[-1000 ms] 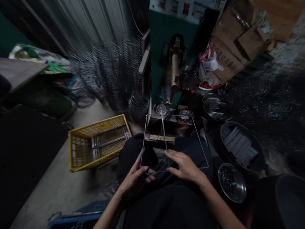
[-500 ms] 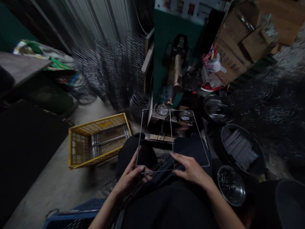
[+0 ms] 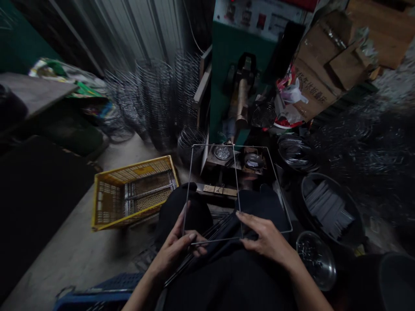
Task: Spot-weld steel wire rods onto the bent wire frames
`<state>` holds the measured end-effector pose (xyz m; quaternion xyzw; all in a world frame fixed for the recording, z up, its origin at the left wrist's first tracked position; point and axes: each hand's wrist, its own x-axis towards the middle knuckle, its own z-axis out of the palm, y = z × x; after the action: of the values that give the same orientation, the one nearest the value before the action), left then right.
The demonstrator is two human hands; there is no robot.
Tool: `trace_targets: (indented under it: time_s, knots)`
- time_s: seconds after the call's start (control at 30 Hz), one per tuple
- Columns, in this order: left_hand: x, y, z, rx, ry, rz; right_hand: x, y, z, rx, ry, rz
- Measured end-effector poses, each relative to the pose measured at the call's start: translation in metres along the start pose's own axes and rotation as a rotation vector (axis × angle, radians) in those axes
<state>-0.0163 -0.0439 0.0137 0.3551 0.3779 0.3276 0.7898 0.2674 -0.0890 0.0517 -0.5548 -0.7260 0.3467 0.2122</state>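
Note:
A thin rectangular wire frame (image 3: 237, 181) with a crossbar down its middle is held up over my lap. Closed on its near left corner is my left hand (image 3: 181, 239), thumb and fingers pinching the wire. My right hand (image 3: 262, 235) grips the middle crossbar by its near end, the index finger and thumb against the wire. Under the frame, several loose thin rods (image 3: 215, 226) lie across my dark-clothed legs. The frame's far side reaches toward the machine's small work ledge.
Ahead stands a green machine (image 3: 223, 82) with a copper-coloured arm (image 3: 242, 101). A yellow crate (image 3: 136, 220) holding wire pieces is at left, a blue crate (image 3: 97, 296) below it. To the right are a tub of flat strips (image 3: 327, 209) and a metal bowl (image 3: 316, 259). Wire coils (image 3: 155, 99) stand behind.
The view has tilted slightly, so the surroundings sit a little lower. The wire frame has shifted slightly to the right, with both hands still on it.

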Motion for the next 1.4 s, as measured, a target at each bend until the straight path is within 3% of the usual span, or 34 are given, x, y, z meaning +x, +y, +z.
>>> trace_targets:
  time_s: [0.53,0.83,1.13,1.27,1.4]
  knots:
    - [0.01,0.002,-0.002,-0.041,-0.039,0.019,0.007,0.008,-0.003,0.004,0.029,-0.032]
    - [0.004,0.004,0.013,0.012,-0.006,0.047,0.004,0.01,-0.002,0.037,0.059,-0.052]
    - [0.008,-0.001,0.006,-0.049,-0.065,0.037,0.001,0.006,-0.005,0.018,0.076,-0.044]
    - [0.03,0.002,0.002,-0.088,-0.087,0.064,0.014,0.013,-0.007,-0.031,0.13,-0.048]
    - [0.082,0.017,-0.008,-0.101,-0.151,0.159,0.055,0.03,-0.024,-0.186,0.188,-0.063]
